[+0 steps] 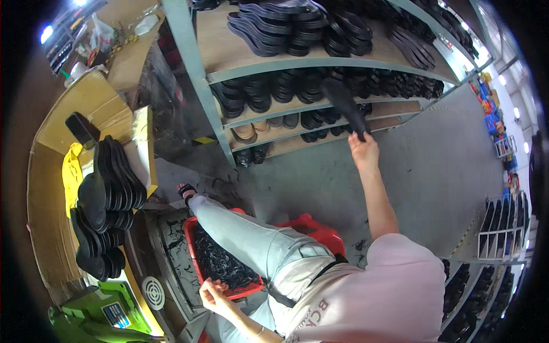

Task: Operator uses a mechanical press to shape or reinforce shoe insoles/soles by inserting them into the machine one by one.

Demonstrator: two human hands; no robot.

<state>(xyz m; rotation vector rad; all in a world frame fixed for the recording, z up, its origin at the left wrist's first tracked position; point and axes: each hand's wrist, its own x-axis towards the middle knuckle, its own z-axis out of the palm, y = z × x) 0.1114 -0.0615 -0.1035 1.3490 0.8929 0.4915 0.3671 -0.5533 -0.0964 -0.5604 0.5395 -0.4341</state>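
Observation:
My right hand (364, 151), at the end of a stretched-out arm, grips one end of a black shoe sole (345, 104). The sole is held up in front of the shelf rack (274, 71), its far end overlapping the stacks there. Above the red basket (191, 251) of black trimmings (223, 262) is my left hand (213, 293), its fingers loosely bent and slightly apart, with nothing visible in them. Stacks of black soles (106, 188) stand to the left, by a cardboard box panel (48, 188).
Several rows of soles fill the rack ahead. A green machine (108, 311) stands at the lower left, near a yellow cloth (72, 174). Another red container (320, 231) sits beside my leg. A white wire rack (503, 228) stands far right across the grey floor (434, 166).

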